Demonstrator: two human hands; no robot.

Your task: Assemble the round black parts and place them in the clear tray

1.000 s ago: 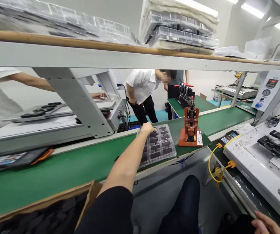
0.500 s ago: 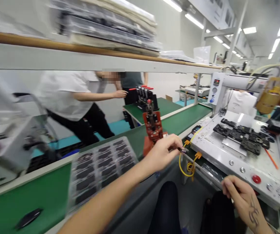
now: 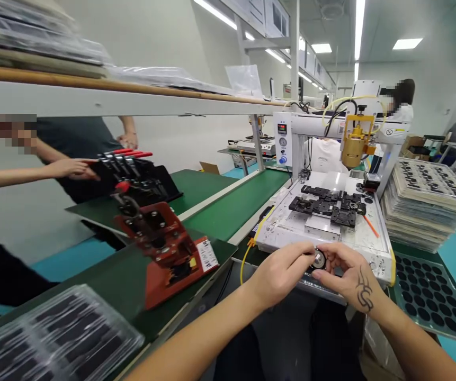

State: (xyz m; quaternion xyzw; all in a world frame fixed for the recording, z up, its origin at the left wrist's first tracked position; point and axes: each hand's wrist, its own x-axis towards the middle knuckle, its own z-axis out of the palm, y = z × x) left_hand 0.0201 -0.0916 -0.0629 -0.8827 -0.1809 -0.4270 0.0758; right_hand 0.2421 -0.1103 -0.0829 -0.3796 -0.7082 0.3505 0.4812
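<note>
Both of my hands meet in front of the white machine, holding a small round black part [image 3: 320,259] with a silvery ring-shaped middle. My left hand [image 3: 281,272] pinches its left edge, the fingertips partly hiding it. From the other side, my right hand [image 3: 347,272] grips it between thumb and fingers. Just beyond them stands the white benchtop machine [image 3: 267,238], with several black fixture plates [image 3: 327,203] on its bed. Above the bed hangs a brass-coloured head [image 3: 354,151].
A red toggle-clamp press [image 3: 164,248] stands on the green bench at left, behind a clear tray of dark parts [image 3: 69,338]. To the right are stacked trays [image 3: 422,211] and a sheet of black discs [image 3: 434,296]. Across the bench, another person's hand [image 3: 71,168] reaches toward red-handled clamps.
My view has swung right. My left hand has brought the small part over to my right hand, which has risen from near my lap and now grips it too.
</note>
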